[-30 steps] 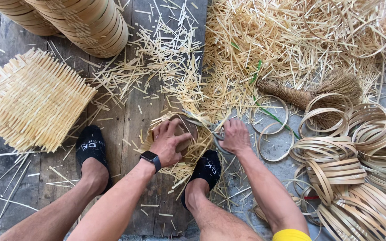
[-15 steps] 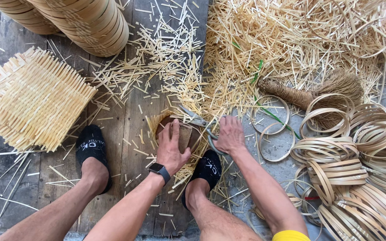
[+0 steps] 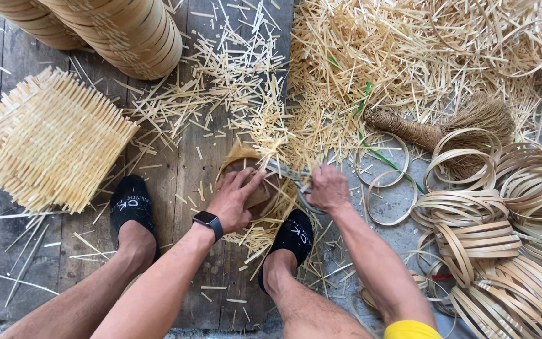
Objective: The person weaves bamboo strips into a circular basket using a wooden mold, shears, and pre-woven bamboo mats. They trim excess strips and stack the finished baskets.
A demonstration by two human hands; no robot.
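Left hand (image 3: 238, 199) lies flat, fingers spread, pressing the round basket (image 3: 250, 182) onto the plank floor (image 3: 177, 157) between both feet. Right hand (image 3: 326, 188) is closed around scissors (image 3: 286, 169), just right of the basket; blades point left toward its rim, their long axis roughly level. Blade tips are hidden among strips; how far they gape cannot be told.

Left hand (image 3: 236, 199) pressing round basket (image 3: 251, 182) on floor (image 3: 177, 157); right hand (image 3: 326, 188) gripping scissors (image 3: 286, 169) at its rim; strips (image 3: 409, 56) beyond.
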